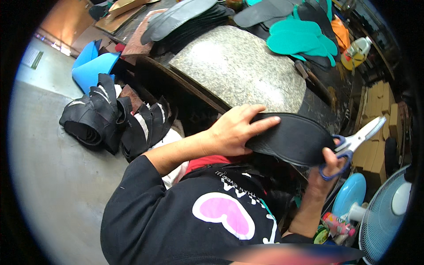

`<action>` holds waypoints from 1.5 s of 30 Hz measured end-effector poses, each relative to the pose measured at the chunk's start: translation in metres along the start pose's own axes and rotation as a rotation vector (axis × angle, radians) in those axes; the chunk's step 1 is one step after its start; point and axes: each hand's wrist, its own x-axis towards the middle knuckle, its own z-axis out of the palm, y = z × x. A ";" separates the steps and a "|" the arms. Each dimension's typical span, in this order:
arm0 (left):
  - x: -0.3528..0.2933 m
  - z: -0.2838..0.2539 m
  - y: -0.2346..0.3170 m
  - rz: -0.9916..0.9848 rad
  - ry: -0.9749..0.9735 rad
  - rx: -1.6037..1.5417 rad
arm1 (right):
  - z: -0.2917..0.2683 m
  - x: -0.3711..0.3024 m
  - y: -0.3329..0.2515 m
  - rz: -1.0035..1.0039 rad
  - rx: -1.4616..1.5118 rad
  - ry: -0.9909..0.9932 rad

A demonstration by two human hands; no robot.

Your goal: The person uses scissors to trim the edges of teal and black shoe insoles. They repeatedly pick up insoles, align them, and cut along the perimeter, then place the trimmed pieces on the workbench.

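Observation:
A black shoe insole (pixel 296 139) with a raised stitched-looking rim is held up in front of my body. My left hand (pixel 236 128) grips its left end, the thumb beneath and the fingers lying over the top. At the other end, my right hand (pixel 331 165) touches the insole's edge while holding scissors (pixel 364 134). These have blue handle loops around my fingers, and their silvery blades point up and to the right, away from the insole. Part of my right hand's fingers is hidden behind the loops. Just beyond the insole lies a speckled stone slab (pixel 238 66).
Stacks of black insoles (pixel 185 22) and green insoles (pixel 296 37) lie on the dark workbench, near a hammer (pixel 316 81). Black material strips (pixel 95 117) are heaped at the left. A fan (pixel 384 216) and cardboard boxes (pixel 375 150) stand at the right.

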 end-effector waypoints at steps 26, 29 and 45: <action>0.148 -0.057 -0.251 -0.002 0.215 0.875 | -0.040 0.016 0.071 0.065 -0.322 -0.071; 0.200 0.020 -0.232 -0.194 0.147 0.615 | -0.040 0.015 0.071 0.063 -0.298 -0.069; 0.171 0.030 -0.205 -0.716 0.313 -0.924 | -0.043 0.016 0.075 0.005 -0.308 -0.075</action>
